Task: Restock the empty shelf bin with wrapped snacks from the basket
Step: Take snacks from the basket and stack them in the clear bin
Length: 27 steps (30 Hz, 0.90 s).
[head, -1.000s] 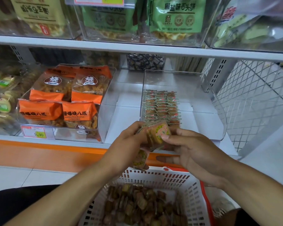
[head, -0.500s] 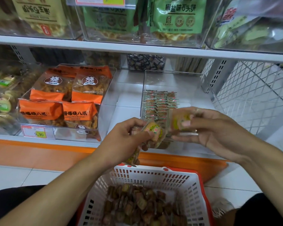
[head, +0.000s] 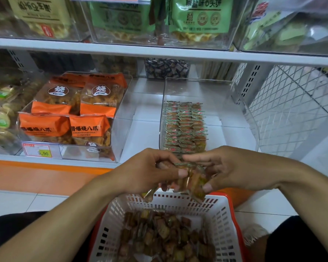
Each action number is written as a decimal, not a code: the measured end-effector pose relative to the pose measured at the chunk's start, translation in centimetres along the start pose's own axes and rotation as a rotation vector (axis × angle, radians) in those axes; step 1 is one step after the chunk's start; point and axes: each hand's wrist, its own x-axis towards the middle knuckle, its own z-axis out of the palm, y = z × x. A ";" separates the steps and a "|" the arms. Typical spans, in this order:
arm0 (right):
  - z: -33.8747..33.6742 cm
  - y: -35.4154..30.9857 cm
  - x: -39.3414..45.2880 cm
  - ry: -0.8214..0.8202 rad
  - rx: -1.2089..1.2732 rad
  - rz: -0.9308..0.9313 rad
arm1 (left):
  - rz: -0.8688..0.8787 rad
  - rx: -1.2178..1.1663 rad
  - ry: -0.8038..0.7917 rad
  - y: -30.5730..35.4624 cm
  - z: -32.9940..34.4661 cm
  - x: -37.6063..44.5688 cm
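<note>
A clear shelf bin (head: 240, 118) holds neat rows of small wrapped snacks (head: 185, 125) along its left side. Below it, a white basket (head: 223, 220) with red trim is full of loose wrapped snacks (head: 165, 237). Above the basket's far rim my left hand (head: 146, 173) grips a bunch of wrapped snacks (head: 192, 179). My right hand (head: 229, 169) meets it from the right and pinches the same bunch between thumb and fingers. Part of the bunch is hidden behind my fingers.
A clear bin of orange snack bags (head: 72, 114) with a price tag (head: 41, 151) stands to the left. The upper shelf (head: 159, 52) carries bins of green bags. A white wire mesh panel (head: 292, 110) closes the right side. The shelf front has an orange strip (head: 36, 173).
My right hand carried one snack up to the bin, then came back down to the bunch in my left hand. Both hands now meet low over the basket.
</note>
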 end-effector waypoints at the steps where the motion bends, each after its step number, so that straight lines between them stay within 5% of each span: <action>1: 0.2 0.1 0.2 -0.007 0.008 -0.010 | 0.002 -0.017 0.023 -0.2 0.3 0.1; 6: -1.1 0.3 0.0 0.104 0.056 -0.013 | 0.072 -0.106 0.225 -0.5 1.7 0.7; 9: -3.8 -0.3 -0.8 0.379 0.005 -0.079 | 0.039 -0.200 0.409 -0.3 1.5 1.2; 13: -6.5 0.7 0.1 0.732 -0.443 0.126 | -0.055 -0.487 0.459 0.6 1.5 1.8; 19: -6.5 4.1 4.8 0.477 -0.539 0.406 | -0.124 -0.648 0.464 1.1 2.1 2.6; 27: -5.7 5.1 6.8 0.490 -0.355 0.446 | -0.189 -0.669 0.424 0.6 2.3 2.7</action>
